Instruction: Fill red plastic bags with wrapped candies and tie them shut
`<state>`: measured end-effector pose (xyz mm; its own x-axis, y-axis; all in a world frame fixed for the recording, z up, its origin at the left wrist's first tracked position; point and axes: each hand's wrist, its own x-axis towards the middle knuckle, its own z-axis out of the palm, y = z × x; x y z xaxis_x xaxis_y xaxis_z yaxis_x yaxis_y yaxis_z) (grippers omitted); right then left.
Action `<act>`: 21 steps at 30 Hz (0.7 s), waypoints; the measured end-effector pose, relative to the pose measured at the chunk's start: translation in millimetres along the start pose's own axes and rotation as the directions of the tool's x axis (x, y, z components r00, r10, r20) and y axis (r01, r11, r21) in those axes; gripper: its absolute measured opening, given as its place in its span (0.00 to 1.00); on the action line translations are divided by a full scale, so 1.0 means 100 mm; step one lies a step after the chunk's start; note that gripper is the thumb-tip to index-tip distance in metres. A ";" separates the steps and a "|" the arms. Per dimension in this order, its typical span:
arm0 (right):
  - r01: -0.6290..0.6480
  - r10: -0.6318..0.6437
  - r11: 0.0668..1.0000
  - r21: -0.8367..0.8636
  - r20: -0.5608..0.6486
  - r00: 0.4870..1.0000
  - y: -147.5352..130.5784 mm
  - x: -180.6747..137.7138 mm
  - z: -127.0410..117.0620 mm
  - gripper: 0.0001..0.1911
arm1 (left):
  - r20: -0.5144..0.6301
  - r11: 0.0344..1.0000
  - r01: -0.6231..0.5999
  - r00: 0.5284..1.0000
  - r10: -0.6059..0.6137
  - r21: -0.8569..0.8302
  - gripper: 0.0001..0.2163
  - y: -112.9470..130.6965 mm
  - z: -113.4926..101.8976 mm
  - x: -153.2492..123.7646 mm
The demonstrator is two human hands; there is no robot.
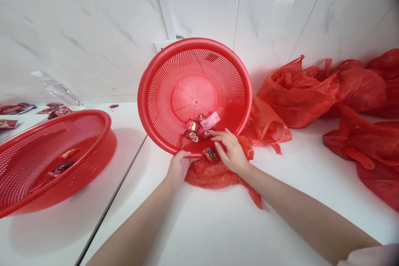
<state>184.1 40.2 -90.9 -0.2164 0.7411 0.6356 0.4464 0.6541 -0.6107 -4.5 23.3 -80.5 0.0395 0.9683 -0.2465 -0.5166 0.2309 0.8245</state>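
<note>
A round red mesh basket (174, 66) is tipped up on its edge against the white tiled wall, its open side facing me. Several small red wrapped candies (192, 126) and a pink wrapper (210, 121) lie at its lower rim. My left hand (178, 169) grips the bottom rim of the basket. My right hand (230, 151) reaches into the lower rim, its fingers curled beside a red candy (211, 154) at the edge; I cannot see whether it holds one. A red plastic bag (215, 174) lies under the basket and both hands.
A second red mesh basket (93, 133) with a few candies sits tilted at the left. Crumpled red plastic bags (330, 91) are piled at the right against the wall. Loose candies (57, 111) and clear plastic lie at the far left. A seam divides the white counter (199, 224).
</note>
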 end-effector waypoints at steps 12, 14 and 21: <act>0.028 -0.004 0.964 -0.263 0.089 0.996 0.03 -0.03 0.09 0.26 | -0.016 0.986 -0.165 0.986 0.165 0.001 0.21 -0.04 0.06 -0.11; 0.004 0.000 0.998 -0.057 0.080 0.997 0.04 -0.04 0.11 0.19 | 0.007 0.991 -0.132 0.991 0.132 -0.033 0.21 -0.03 0.05 -0.10; -0.388 0.472 0.601 0.698 0.082 0.878 0.10 0.05 0.19 0.13 | 0.012 0.988 -0.114 0.993 0.116 -0.106 0.22 0.04 -0.08 0.03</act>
<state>171.2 53.9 -102.9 -0.0506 0.9716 0.2312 -0.2541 0.2114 -0.9438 -13.0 26.6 -82.4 -0.0100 0.9896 -0.1432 -0.6058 0.1079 0.7883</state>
